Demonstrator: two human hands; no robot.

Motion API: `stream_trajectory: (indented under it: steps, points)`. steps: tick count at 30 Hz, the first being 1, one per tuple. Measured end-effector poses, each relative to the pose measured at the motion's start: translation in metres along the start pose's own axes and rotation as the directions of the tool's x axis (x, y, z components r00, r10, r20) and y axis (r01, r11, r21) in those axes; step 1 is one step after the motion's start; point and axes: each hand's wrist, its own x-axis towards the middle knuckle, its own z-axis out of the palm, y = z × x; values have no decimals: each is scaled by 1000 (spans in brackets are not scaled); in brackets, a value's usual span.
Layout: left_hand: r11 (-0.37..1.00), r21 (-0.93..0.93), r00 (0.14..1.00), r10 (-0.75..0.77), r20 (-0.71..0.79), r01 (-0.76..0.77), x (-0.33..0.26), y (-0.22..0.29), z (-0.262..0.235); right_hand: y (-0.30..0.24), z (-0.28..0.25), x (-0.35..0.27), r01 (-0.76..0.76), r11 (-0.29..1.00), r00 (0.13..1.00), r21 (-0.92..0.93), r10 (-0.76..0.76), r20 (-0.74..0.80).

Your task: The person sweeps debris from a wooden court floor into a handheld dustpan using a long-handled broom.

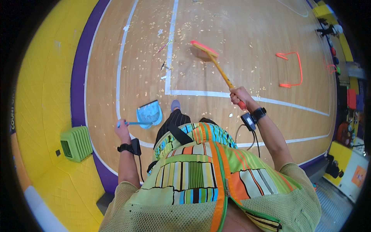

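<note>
My left hand (122,129) is closed round the end of the handle of a blue dustpan (149,113). The pan hangs or rests low at my left, its dark lip facing away from me; whether it touches the floor I cannot tell. In my right hand (239,96) is the yellow handle of a broom (222,74), gripped near its red end. The broom's pink-red head points away from me, over the wooden floor, with a shadow beside it. Pale scraps (148,58) lie scattered over the floor beyond the dustpan and around the broom head.
White lines cross the wooden floor (262,83). An orange-red hurdle frame (300,69) lies at the right. A green slatted stool (77,144) stands by the yellow padded wall (42,96) on the left. Several items line the far right edge, near a yellow-and-white cabinet (342,162).
</note>
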Motion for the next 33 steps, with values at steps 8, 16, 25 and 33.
stream_trajectory:
  steps: [8,16,25,33]
  points:
    - [1000,-29,984,15,178,-10,61,23,17,-30,102,13,-216,972,974,-92,221,52]
    - [999,-22,972,-23,236,29,91,25,34,-77,133,-64,-499,864,811,69,437,390]
    - [999,-40,989,-23,147,30,75,25,23,-153,129,-16,-187,961,953,-205,228,198]
    - [995,-58,993,-73,91,79,64,32,11,-138,167,94,-33,917,987,-398,92,129]
